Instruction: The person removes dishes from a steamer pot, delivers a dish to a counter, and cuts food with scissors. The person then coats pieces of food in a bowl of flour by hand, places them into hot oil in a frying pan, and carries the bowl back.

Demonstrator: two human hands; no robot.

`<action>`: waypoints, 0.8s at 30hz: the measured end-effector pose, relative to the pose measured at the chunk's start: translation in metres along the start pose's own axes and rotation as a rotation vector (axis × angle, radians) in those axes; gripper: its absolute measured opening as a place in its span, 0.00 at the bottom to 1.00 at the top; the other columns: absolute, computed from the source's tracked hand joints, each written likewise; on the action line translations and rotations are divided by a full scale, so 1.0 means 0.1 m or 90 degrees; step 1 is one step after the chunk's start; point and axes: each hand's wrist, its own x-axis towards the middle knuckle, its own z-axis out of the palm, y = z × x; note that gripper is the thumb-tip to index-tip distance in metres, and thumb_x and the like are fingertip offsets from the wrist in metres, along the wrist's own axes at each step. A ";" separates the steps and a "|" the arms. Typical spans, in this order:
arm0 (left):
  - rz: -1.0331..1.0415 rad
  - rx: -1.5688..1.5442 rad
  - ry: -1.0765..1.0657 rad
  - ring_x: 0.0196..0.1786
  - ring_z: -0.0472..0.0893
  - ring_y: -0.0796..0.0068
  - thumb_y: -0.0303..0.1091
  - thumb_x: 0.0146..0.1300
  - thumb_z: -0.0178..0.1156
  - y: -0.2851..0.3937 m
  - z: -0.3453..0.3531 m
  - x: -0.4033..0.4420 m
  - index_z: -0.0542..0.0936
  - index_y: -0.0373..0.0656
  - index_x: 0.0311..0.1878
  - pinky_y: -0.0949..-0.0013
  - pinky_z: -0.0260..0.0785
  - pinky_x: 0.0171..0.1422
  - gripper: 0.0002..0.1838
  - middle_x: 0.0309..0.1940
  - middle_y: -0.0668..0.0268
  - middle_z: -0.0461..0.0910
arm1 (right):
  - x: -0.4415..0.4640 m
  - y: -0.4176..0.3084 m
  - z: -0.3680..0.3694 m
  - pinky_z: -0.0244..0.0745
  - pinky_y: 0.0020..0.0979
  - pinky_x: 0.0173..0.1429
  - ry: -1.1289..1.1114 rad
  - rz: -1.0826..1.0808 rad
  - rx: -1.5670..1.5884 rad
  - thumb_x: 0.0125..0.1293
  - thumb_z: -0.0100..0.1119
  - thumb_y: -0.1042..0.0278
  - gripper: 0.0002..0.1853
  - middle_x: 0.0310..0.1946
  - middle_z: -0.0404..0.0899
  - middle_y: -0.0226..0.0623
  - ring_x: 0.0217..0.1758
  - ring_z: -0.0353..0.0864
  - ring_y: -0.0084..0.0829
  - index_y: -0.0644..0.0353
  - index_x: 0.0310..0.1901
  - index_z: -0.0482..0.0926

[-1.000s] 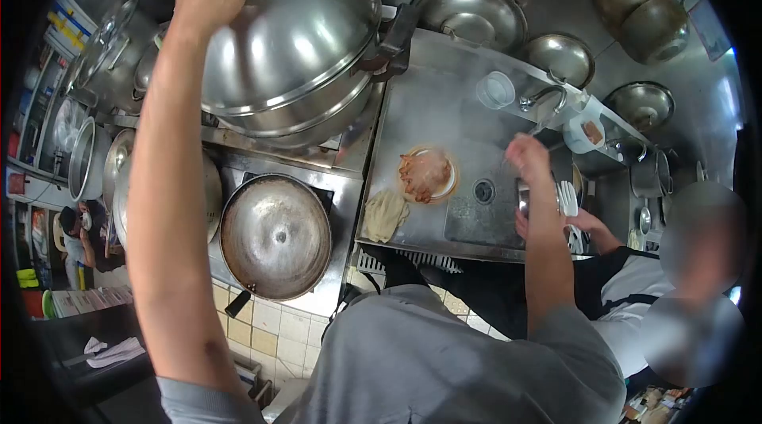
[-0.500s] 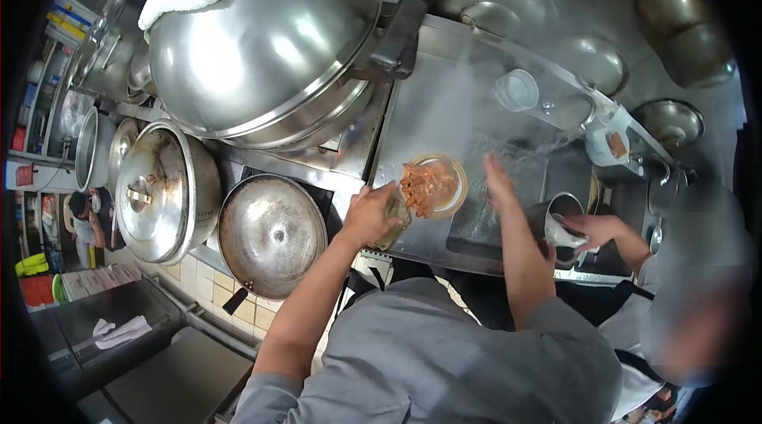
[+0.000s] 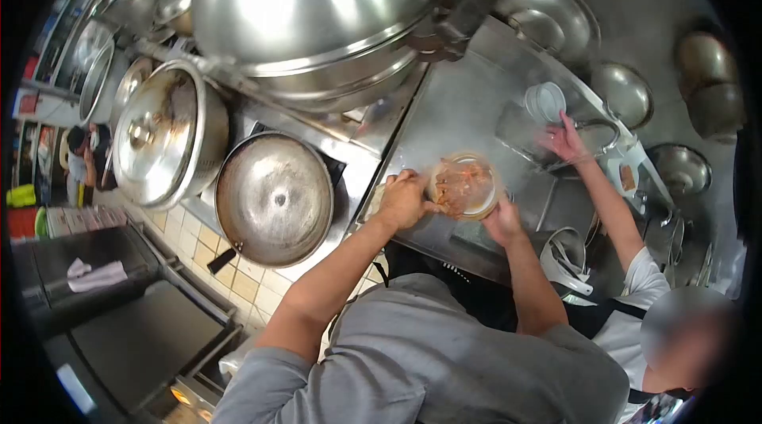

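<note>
One steel stove point(image 3: 359, 157) carries one open pan point(image 3: 274, 210) beside one sink point(image 3: 444, 118), over which the left hand point(image 3: 403, 200) and right hand point(image 3: 502, 222) have fingers clamped on opposite sides of one plate point(image 3: 481, 207) of food point(image 3: 454, 184).

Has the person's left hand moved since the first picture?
Yes: the left hand went from near the domed lid down to the plate, right of the frying pan.

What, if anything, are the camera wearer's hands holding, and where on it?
A round dish, by its edge: left hand at the left side, right hand at the lower right.
</note>
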 end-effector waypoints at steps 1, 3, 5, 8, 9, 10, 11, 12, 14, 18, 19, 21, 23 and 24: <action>0.006 -0.007 0.004 0.66 0.76 0.56 0.57 0.54 0.75 0.08 -0.07 -0.07 0.82 0.49 0.64 0.49 0.65 0.68 0.36 0.53 0.61 0.86 | -0.04 -0.05 -0.03 0.66 0.47 0.77 -0.006 0.012 0.009 0.85 0.40 0.46 0.27 0.72 0.73 0.36 0.74 0.71 0.36 0.55 0.74 0.69; 0.026 -0.037 0.058 0.63 0.78 0.54 0.56 0.52 0.76 0.14 -0.08 -0.25 0.82 0.46 0.62 0.49 0.68 0.66 0.37 0.52 0.59 0.86 | -0.24 -0.21 0.20 0.65 0.47 0.78 -0.057 -0.013 -0.042 0.85 0.41 0.48 0.28 0.74 0.71 0.37 0.75 0.71 0.37 0.58 0.76 0.66; 0.051 -0.051 0.128 0.58 0.81 0.50 0.53 0.50 0.78 0.10 -0.06 -0.50 0.83 0.38 0.58 0.49 0.72 0.62 0.37 0.49 0.51 0.86 | -0.50 -0.38 0.56 0.64 0.48 0.80 -0.112 -0.024 -0.100 0.85 0.42 0.49 0.30 0.77 0.67 0.40 0.77 0.69 0.39 0.61 0.78 0.62; 0.163 -0.321 0.274 0.62 0.78 0.43 0.41 0.45 0.83 0.18 -0.20 -1.11 0.80 0.32 0.59 0.50 0.71 0.70 0.38 0.58 0.45 0.80 | -0.82 -0.42 0.97 0.70 0.55 0.76 -0.174 -0.014 -0.214 0.84 0.43 0.49 0.32 0.78 0.64 0.45 0.79 0.67 0.46 0.61 0.79 0.59; 0.097 -0.323 0.313 0.66 0.75 0.45 0.36 0.45 0.83 0.29 -0.35 -1.49 0.77 0.35 0.65 0.52 0.70 0.73 0.42 0.61 0.45 0.77 | -0.87 -0.38 1.08 0.71 0.54 0.75 -0.168 -0.013 -0.233 0.84 0.43 0.48 0.32 0.78 0.64 0.43 0.78 0.68 0.46 0.60 0.79 0.60; 0.071 -0.333 0.329 0.67 0.74 0.46 0.35 0.46 0.82 0.30 -0.37 -1.77 0.74 0.35 0.69 0.53 0.69 0.74 0.45 0.62 0.46 0.76 | -0.94 -0.31 1.23 0.73 0.53 0.74 -0.190 -0.018 -0.253 0.84 0.44 0.47 0.32 0.77 0.65 0.42 0.77 0.69 0.45 0.59 0.79 0.61; 0.053 -0.350 0.341 0.69 0.73 0.48 0.33 0.47 0.82 0.28 -0.37 -2.04 0.71 0.36 0.73 0.55 0.69 0.75 0.48 0.64 0.47 0.74 | -1.14 -0.26 1.50 0.74 0.52 0.73 -0.206 0.008 -0.296 0.83 0.45 0.48 0.31 0.76 0.67 0.42 0.77 0.70 0.45 0.59 0.79 0.61; 0.018 -0.330 0.404 0.69 0.73 0.48 0.33 0.47 0.82 0.34 -0.43 -2.42 0.71 0.36 0.73 0.55 0.69 0.75 0.48 0.64 0.47 0.74 | -1.25 -0.15 1.70 0.77 0.51 0.70 -0.225 0.009 -0.317 0.83 0.46 0.47 0.32 0.74 0.68 0.42 0.74 0.73 0.45 0.59 0.78 0.62; -0.055 -0.364 0.421 0.69 0.74 0.52 0.29 0.49 0.81 0.60 -0.59 -3.19 0.63 0.37 0.79 0.59 0.70 0.75 0.53 0.65 0.49 0.70 | -1.41 -0.01 2.00 0.76 0.52 0.71 -0.356 0.050 -0.370 0.83 0.44 0.44 0.33 0.75 0.67 0.43 0.75 0.71 0.46 0.57 0.79 0.61; -0.088 -0.323 0.679 0.65 0.76 0.57 0.24 0.53 0.77 0.61 -0.20 -4.68 0.61 0.36 0.80 0.63 0.74 0.70 0.52 0.64 0.51 0.67 | -2.07 0.90 2.79 0.72 0.54 0.73 -0.569 0.122 -0.438 0.84 0.40 0.43 0.33 0.76 0.66 0.44 0.76 0.70 0.47 0.56 0.79 0.60; -0.114 -0.309 0.723 0.65 0.76 0.57 0.24 0.53 0.77 0.68 -0.13 -5.05 0.61 0.36 0.80 0.63 0.74 0.70 0.52 0.64 0.51 0.67 | -2.23 1.16 2.98 0.72 0.54 0.73 -0.642 0.160 -0.441 0.85 0.40 0.44 0.32 0.76 0.66 0.45 0.76 0.70 0.47 0.57 0.79 0.61; -0.243 -0.291 0.717 0.63 0.79 0.57 0.24 0.54 0.76 1.54 -0.04 -5.46 0.61 0.35 0.80 0.64 0.75 0.69 0.50 0.64 0.52 0.67 | -2.55 1.06 2.94 0.72 0.52 0.74 -0.786 0.216 -0.443 0.85 0.40 0.44 0.32 0.76 0.67 0.45 0.76 0.70 0.46 0.59 0.78 0.61; -0.306 -0.329 0.828 0.61 0.82 0.58 0.25 0.59 0.74 2.04 0.22 -6.35 0.61 0.35 0.80 0.64 0.75 0.69 0.47 0.63 0.50 0.73 | -2.92 1.69 3.26 0.72 0.51 0.74 -0.877 0.199 -0.495 0.84 0.41 0.44 0.33 0.75 0.67 0.45 0.75 0.71 0.45 0.60 0.78 0.61; -0.342 -0.353 0.878 0.62 0.82 0.58 0.26 0.61 0.72 2.23 0.41 -6.66 0.61 0.35 0.80 0.64 0.75 0.69 0.46 0.62 0.49 0.77 | -3.38 1.91 3.36 0.75 0.50 0.71 -0.905 0.237 -0.532 0.84 0.41 0.46 0.32 0.74 0.68 0.44 0.74 0.73 0.45 0.60 0.78 0.62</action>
